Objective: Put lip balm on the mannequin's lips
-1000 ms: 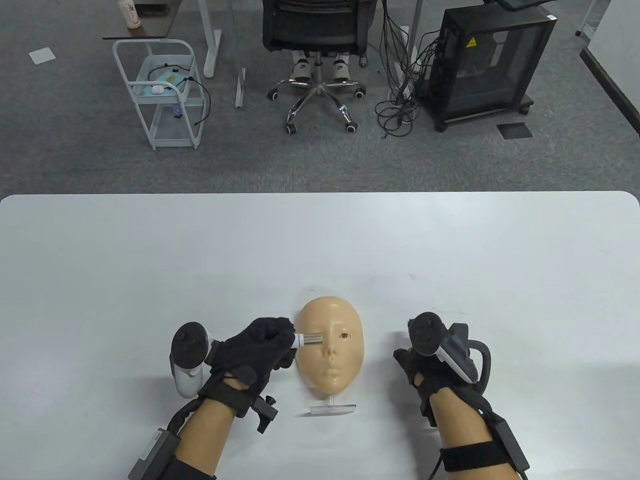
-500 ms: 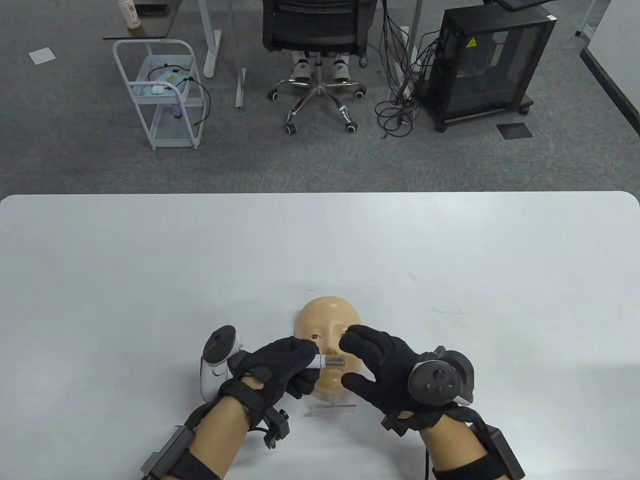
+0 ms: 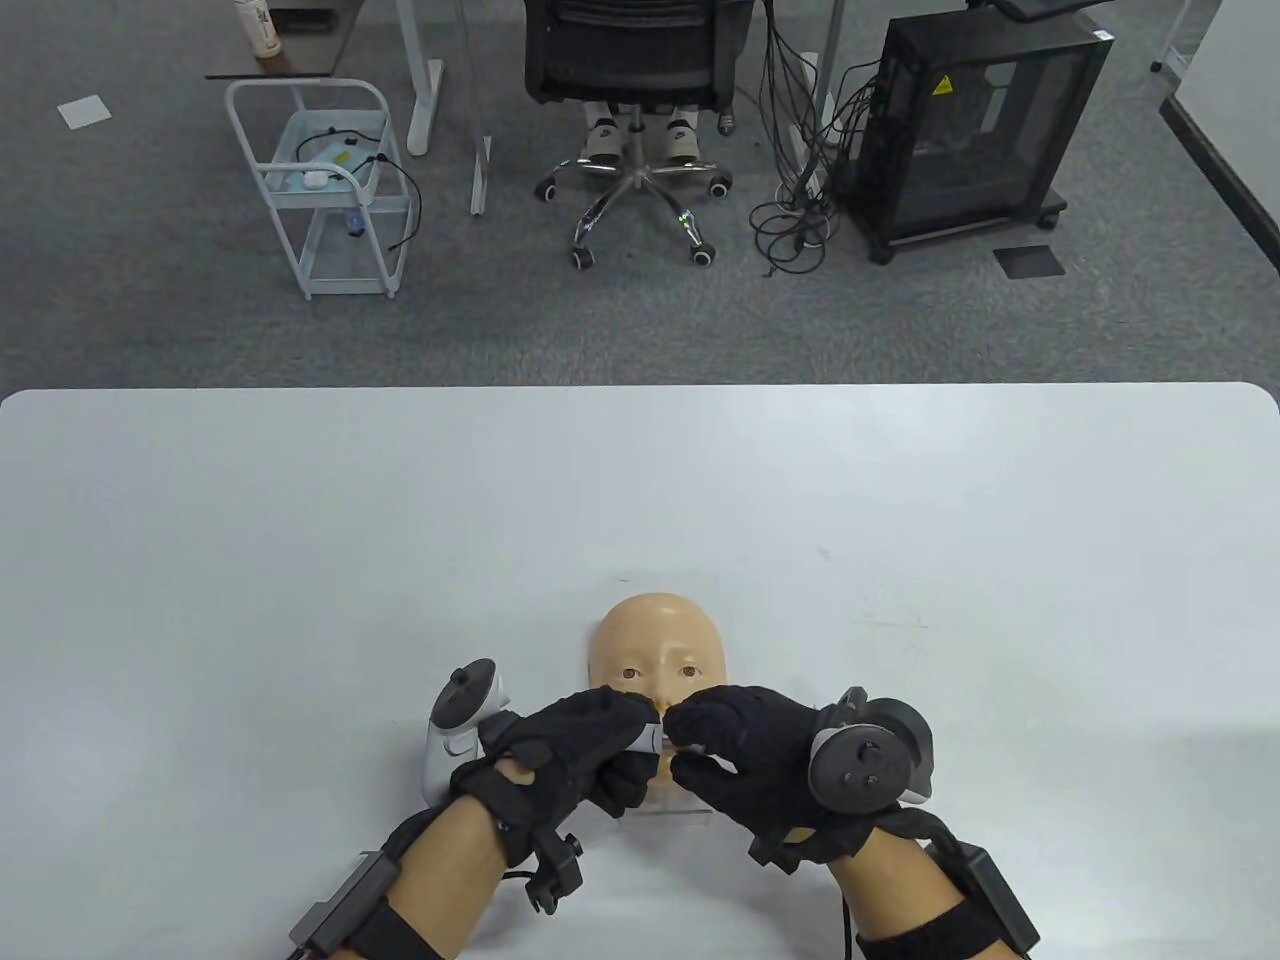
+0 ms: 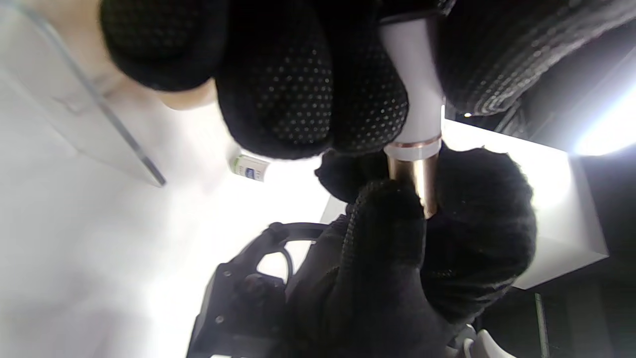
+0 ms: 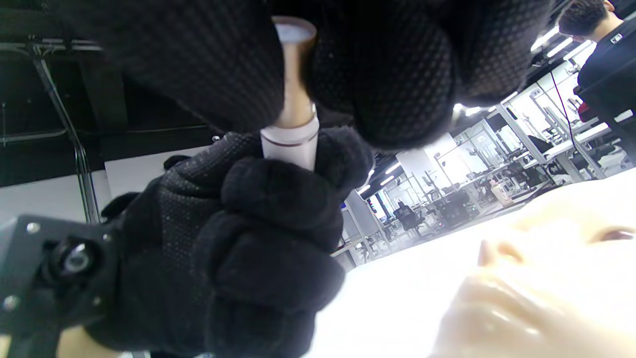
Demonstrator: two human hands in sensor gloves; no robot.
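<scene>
A skin-coloured mannequin face (image 3: 655,640) stands on a clear stand near the table's front edge; its lower half is hidden behind my hands. My left hand (image 3: 590,745) grips the white base of a lip balm tube (image 3: 652,741) just above the mannequin's mouth. My right hand (image 3: 735,745) pinches the tube's gold end. The left wrist view shows the white body and gold section (image 4: 415,149) between both gloves. The right wrist view shows the tube (image 5: 293,124) held upright, with the mannequin's nose and lips (image 5: 502,298) below.
A small white cap-like object (image 4: 250,168) lies on the table in the left wrist view. The white table (image 3: 300,560) stretches wide to both sides and behind the face. An office chair (image 3: 640,60), a cart (image 3: 330,190) and a black cabinet (image 3: 980,130) stand beyond it.
My right hand came in from the right side of the table and closed on the tube's gold end. My left hand brought the tube down from eye level to in front of the mouth.
</scene>
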